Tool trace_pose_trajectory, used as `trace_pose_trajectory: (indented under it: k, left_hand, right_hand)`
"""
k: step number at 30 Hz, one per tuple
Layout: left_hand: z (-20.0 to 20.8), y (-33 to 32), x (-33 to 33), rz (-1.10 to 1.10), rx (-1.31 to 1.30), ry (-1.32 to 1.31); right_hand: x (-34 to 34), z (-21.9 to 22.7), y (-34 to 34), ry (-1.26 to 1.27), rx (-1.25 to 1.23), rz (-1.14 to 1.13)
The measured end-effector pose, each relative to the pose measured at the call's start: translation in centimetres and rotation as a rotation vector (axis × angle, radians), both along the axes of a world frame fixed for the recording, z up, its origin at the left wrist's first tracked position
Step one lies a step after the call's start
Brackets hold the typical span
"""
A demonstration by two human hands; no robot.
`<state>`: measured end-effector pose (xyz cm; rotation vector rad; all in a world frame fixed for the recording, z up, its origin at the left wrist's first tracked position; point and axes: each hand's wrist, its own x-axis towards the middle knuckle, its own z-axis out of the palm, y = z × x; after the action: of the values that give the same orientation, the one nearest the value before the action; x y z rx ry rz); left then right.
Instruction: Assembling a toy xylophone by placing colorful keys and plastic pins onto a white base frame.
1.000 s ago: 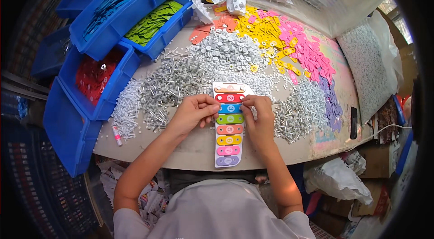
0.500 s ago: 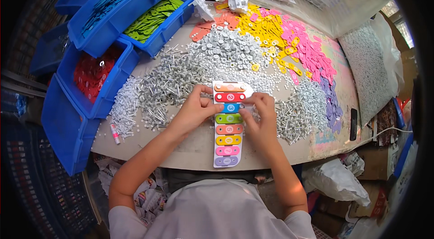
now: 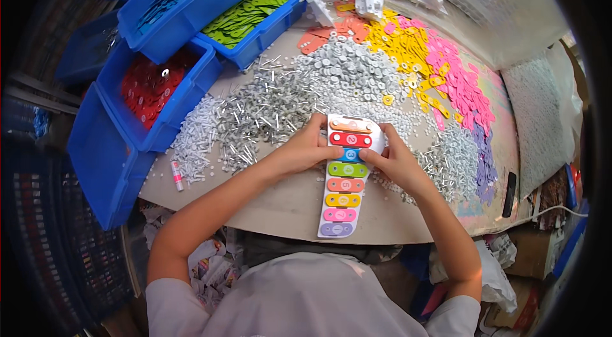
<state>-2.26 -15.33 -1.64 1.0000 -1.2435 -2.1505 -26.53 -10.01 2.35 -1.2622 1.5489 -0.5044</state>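
Note:
A white toy xylophone (image 3: pixel 323 212) with a column of coloured bars lies upright in front of me, its lower end near the table's front edge. My left hand (image 3: pixel 309 147) is closed on its left side, thumb on the left end of the blue bar (image 3: pixel 350 156). From the other side my right hand (image 3: pixel 401 161) grips it, thumb pressed on that bar's right end. Round white caps sit on the ends of the orange bar (image 3: pixel 352 126) and the red bar (image 3: pixel 351 140) above. The lower bars show small dark-rimmed holes at their ends. Fingers beneath the board are hidden.
Behind the xylophone spread heaps of metal pins (image 3: pixel 258 117), white caps (image 3: pixel 350 69) and yellow bars (image 3: pixel 401 43), with pink bars (image 3: pixel 459 82) beyond. Blue bins (image 3: pixel 210 53) crowd the left. A pink-and-white tube (image 3: pixel 177 175) lies front left; a dark phone-like object (image 3: pixel 509 195) lies right.
My right hand has gone from fingertips at the blue bar's right end to a grip round the board's edge, thumb on the bar. The whole view has shifted, so things appear further right.

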Motion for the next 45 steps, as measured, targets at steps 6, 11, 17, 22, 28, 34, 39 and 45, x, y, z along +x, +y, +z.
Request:
trace_pose_trajectory:
  k: [6, 11, 17, 22, 28, 34, 39, 45]
  left_hand:
    - [-0.1, 0.0, -0.1, -0.048, -0.193, -0.119]
    - [-1.0, 0.4, 0.1, -0.041, -0.268, -0.17]
    - [4.7, 2.3, 5.4, 0.187, -0.495, -0.461]
    - [4.9, 0.6, 14.3, 0.549, -1.15, -0.914]
    - [3.6, 0.1, 17.6, 0.401, -1.272, -1.114]
    - [4.2, 0.6, 17.0, 0.391, -1.261, -1.192]
    - [4.8, 1.7, 17.5, 0.376, -1.219, -1.224]
    - [3.4, 2.2, 18.2, 0.399, -1.251, -1.202]
  right_hand:
    - [-0.4, -0.5, 0.0, -0.05, -0.017, 0.001]
    - [0.4, 0.6, 0.6, 0.039, -0.05, -0.051]
    - [-3.5, 2.0, 6.3, 0.564, -0.526, -0.38]
    - [-11.5, 1.0, 11.9, 0.99, -0.727, -0.462]
    - [-13.1, -1.8, 14.4, 0.985, -0.607, -0.433]
    - [-14.3, -2.7, 14.2, 0.873, -0.56, -0.559]
    - [-15.5, -2.7, 14.6, 0.876, -0.551, -0.58]
    - [-15.4, -2.3, 14.6, 0.847, -0.603, -0.578]
